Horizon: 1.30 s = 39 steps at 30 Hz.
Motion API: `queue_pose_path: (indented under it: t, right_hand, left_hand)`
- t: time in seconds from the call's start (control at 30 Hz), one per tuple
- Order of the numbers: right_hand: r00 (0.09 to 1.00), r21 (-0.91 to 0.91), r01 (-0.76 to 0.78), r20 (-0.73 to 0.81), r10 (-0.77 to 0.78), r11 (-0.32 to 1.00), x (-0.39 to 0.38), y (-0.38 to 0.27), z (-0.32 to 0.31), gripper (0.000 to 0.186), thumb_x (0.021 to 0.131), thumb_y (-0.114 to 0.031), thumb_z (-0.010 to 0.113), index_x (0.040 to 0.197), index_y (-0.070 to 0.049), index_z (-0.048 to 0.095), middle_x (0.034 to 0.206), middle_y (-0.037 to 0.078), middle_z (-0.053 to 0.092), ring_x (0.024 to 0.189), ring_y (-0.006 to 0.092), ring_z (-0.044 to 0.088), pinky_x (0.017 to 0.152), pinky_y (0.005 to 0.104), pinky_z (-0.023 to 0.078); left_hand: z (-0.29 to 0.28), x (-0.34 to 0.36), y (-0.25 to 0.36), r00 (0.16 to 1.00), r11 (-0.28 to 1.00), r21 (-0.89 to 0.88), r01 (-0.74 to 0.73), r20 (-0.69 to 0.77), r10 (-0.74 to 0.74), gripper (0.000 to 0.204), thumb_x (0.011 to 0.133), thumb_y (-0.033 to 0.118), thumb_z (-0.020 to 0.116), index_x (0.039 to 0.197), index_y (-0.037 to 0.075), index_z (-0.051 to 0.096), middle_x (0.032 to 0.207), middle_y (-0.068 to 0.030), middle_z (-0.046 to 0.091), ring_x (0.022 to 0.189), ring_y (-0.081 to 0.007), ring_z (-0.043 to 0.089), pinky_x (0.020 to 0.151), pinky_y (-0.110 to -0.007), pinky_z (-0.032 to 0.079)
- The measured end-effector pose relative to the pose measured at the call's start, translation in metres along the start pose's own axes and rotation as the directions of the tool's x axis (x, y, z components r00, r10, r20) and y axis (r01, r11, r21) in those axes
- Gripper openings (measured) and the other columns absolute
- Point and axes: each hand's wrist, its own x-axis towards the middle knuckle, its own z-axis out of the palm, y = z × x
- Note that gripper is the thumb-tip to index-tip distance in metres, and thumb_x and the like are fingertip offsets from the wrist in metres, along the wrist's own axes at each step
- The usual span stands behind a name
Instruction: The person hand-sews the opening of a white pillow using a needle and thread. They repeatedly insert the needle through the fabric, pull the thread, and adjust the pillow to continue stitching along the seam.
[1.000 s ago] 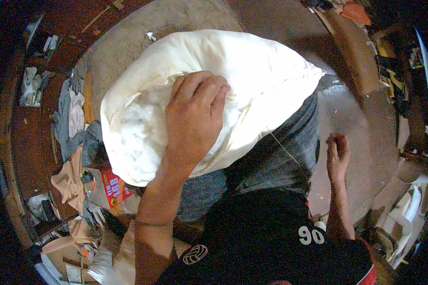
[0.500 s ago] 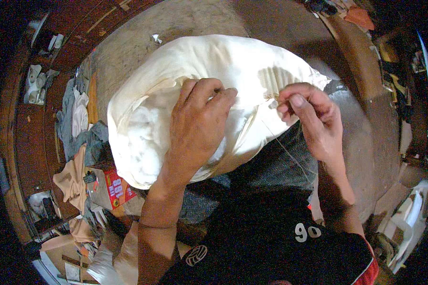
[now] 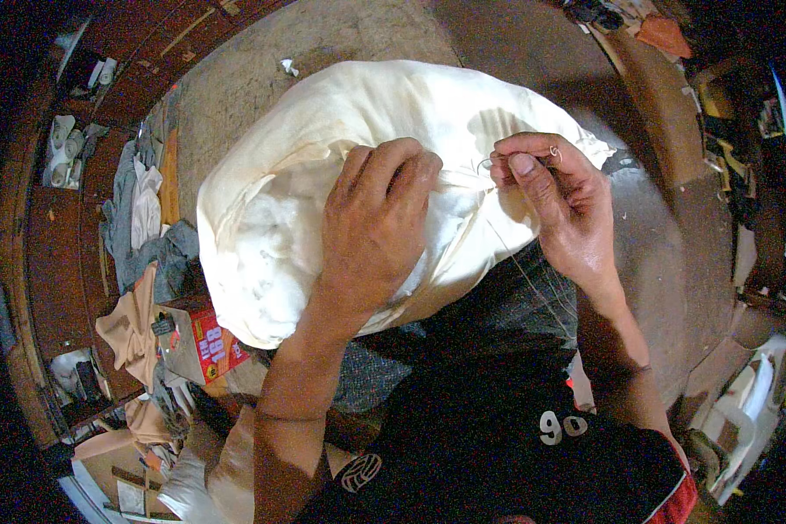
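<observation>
White cushion cover (image 3: 410, 96), stuffing (image 3: 266, 236) showing at its open left end, lies across dark trousers (image 3: 489, 310), over worn tan floor (image 3: 244, 87). Red-panelled box (image 3: 211, 345) and grey cloth (image 3: 153, 262) crowd the floor's left edge. Left grip (image 3: 377, 214) pinches the cover, blocking part of the stuffing; right grip (image 3: 566, 205) pinches fine thread (image 3: 486, 162).

We see a plump white cloth cover (image 3: 393, 96) lying slantwise across the person's lap (image 3: 377, 375), rounded at the left and tapering to a puckered corner at the right. Its mouth gapes upward on the left side, the rim loosely folded, and we can see fluffy white stuffing (image 3: 266, 236) inside. Right of the mouth, the edges are drawn together into a gathered ridge, beside which we notice a small thin curved strand (image 3: 485, 162). Fine thread (image 3: 530, 281) trails slackly down over the cover's lower side.
</observation>
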Motion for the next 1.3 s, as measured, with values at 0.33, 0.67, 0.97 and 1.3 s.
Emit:
queue_pose_path:
  t: [0.33,0.67,0.97,1.3]
  right_hand:
    - [0.999,0.025,-0.034,0.014,0.034,0.999,-0.0009,0.0020,0.0003,0.018,0.103,-0.012,0.060,0.111,0.001,0.069,0.098,0.003,0.070,0.085,0.0067,0.059,0.072,0.0212,0.046]
    - [1.000,0.009,-0.021,-0.001,0.021,1.000,-0.0013,0.0032,0.0035,0.017,0.102,-0.011,0.060,0.110,0.001,0.070,0.092,-0.001,0.069,0.077,0.0042,0.055,0.066,0.0199,0.043]
    - [0.999,-0.005,-0.025,-0.030,0.024,1.000,-0.0019,0.0058,0.0048,0.017,0.102,-0.011,0.061,0.110,0.001,0.071,0.082,-0.004,0.063,0.068,0.0030,0.047,0.058,0.0205,0.038]
    - [0.999,0.012,-0.044,-0.010,0.044,0.999,0.0015,0.0065,0.0032,0.020,0.103,-0.012,0.058,0.110,0.003,0.071,0.087,0.001,0.069,0.075,0.0057,0.057,0.065,0.0201,0.046]
  left_hand:
    - [0.0045,0.0011,0.0037,1.000,0.999,-0.051,-0.005,-0.019,0.004,0.018,0.085,0.008,0.069,0.103,0.009,0.070,0.102,-0.0110,0.064,0.098,-0.0332,0.059,0.086,-0.044,0.049]
    - [0.0072,-0.0014,-0.0036,0.995,0.996,-0.007,-0.090,-0.053,0.089,0.023,0.076,0.006,0.067,0.098,0.011,0.069,0.098,-0.0072,0.058,0.095,-0.0278,0.057,0.086,-0.041,0.049]
    - [0.0062,0.0003,-0.0007,0.994,0.996,-0.023,-0.084,-0.065,0.082,0.019,0.078,0.006,0.068,0.097,0.010,0.070,0.098,-0.0079,0.060,0.095,-0.0289,0.058,0.086,-0.041,0.049]
    - [0.0085,-0.0012,0.0007,0.996,0.997,-0.060,-0.050,-0.077,0.045,0.013,0.083,0.008,0.071,0.095,0.009,0.074,0.101,-0.0101,0.064,0.098,-0.0318,0.061,0.087,-0.043,0.050]
